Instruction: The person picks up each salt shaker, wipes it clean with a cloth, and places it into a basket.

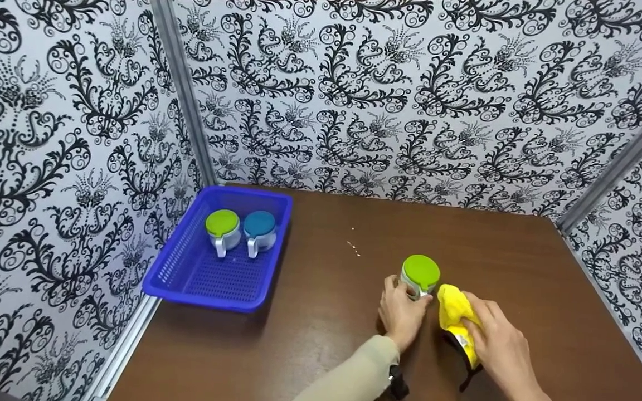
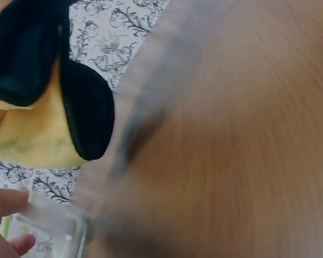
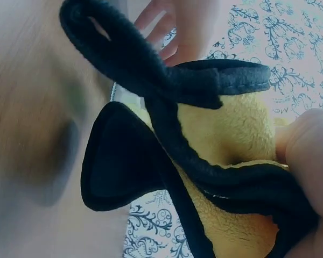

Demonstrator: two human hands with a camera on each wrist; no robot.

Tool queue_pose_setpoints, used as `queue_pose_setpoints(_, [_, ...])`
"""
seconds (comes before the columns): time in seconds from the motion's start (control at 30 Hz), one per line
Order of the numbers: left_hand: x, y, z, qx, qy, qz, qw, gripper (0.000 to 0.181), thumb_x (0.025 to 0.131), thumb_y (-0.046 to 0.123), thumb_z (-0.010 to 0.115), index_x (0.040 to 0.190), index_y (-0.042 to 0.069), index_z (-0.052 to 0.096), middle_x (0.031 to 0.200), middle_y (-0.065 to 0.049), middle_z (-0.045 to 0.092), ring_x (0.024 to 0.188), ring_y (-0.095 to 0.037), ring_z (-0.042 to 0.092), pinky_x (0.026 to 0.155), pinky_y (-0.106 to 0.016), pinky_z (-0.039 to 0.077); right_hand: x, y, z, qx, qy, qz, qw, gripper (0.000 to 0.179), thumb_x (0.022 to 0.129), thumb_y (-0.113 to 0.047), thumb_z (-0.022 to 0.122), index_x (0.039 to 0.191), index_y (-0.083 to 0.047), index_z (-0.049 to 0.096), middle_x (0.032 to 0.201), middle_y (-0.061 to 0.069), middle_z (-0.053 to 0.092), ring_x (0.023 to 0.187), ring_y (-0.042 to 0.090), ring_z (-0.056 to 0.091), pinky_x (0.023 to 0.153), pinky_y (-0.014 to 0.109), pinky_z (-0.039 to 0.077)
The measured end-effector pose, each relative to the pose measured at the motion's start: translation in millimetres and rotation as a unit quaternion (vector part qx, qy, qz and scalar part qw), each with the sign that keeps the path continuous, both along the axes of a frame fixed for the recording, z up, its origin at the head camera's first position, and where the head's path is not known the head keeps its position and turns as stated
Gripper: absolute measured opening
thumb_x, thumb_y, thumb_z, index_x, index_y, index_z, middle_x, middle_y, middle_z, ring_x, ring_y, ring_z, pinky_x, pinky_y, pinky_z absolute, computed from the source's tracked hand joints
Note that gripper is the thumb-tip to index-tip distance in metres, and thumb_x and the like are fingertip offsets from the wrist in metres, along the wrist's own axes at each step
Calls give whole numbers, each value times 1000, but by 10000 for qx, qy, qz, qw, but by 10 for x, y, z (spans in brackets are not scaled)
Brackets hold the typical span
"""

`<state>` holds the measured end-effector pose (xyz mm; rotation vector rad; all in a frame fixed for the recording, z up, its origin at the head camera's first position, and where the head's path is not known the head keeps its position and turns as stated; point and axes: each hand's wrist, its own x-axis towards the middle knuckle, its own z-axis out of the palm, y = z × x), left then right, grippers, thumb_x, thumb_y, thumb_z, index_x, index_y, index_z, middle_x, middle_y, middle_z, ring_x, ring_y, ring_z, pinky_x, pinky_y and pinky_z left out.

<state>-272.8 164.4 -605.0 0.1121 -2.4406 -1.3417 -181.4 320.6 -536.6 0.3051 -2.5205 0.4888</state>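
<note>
Yellow cloth [image 1: 455, 306] fills the right grip [image 1: 502, 337], a jar [image 1: 421, 270] the left grip [image 1: 403, 313].

White walls [image 1: 354, 106] with black scrollwork stand behind, left and right of a brown table [image 1: 321, 278]. Grey posts [image 1: 184, 89] mark both corners; a pale rail [image 1: 122, 352] runs along the table's left edge, and a faint sheen [image 1: 321, 337] lies on its top.
</note>
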Motion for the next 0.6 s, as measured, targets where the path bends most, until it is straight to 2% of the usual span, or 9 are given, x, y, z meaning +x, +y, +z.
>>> queue_pose_setpoints(0.13, [-44, -5, -22, -84, 339, 142, 9993, 19, 71, 26, 85, 77, 19, 69, 126, 0, 61, 99, -25, 65, 78, -46, 53, -4, -25, -9, -70, 91, 31, 9999, 57, 81, -7, 83, 133, -18, 63, 109, 5, 63, 76, 26, 66, 51, 48, 50])
queue_pose_setpoints(0.27, [-90, -75, -80, 49, 519, 112, 9986, 23, 73, 16, 83, 93, 15, 72, 124, -1, 61, 97, -26, 66, 81, -43, 55, 4, -41, -29, -173, 59, -37, 9998, 57, 81, -7, 83, 133, -17, 63, 111, 5, 64, 78, 26, 66, 54, 49, 51])
queue_pose_setpoints(0.37, [-101, -143, -134, 218, 609, 12, 9979, 30, 75, 9, 82, 103, 14, 73, 118, 2, 64, 95, -25, 68, 82, -41, 56, 22, -64, -58, -239, -131, -127, 9995, 58, 82, -10, 83, 135, -17, 61, 112, 5, 64, 79, 24, 65, 57, 48, 51])
queue_pose_setpoints(0.43, [-103, -188, -164, 291, 740, -42, 9968, 28, 73, 7, 83, 99, 13, 74, 112, 3, 67, 94, -24, 69, 82, -41, 56, 29, -86, -80, -278, -282, -173, 9991, 59, 82, -11, 83, 137, -17, 60, 113, 6, 65, 80, 23, 65, 57, 46, 51])
queue_pose_setpoints(0.5, [-109, -230, -184, 373, 943, -82, 9948, 23, 70, 5, 84, 89, 13, 74, 108, 2, 71, 95, -22, 69, 83, -40, 56, 30, -103, -95, -304, -372, -186, 9987, 61, 83, -11, 82, 139, -18, 58, 114, 7, 65, 79, 23, 64, 56, 43, 50])
queue_pose_setpoints(0.6, [-109, -278, -180, 467, 1113, -72, 9927, 22, 67, 7, 87, 75, 16, 69, 93, 5, 72, 84, -15, 68, 75, -36, 56, 20, -112, -112, -296, -299, -156, 9990, 63, 81, -12, 83, 139, -20, 59, 111, 5, 66, 76, 20, 62, 53, 38, 48])
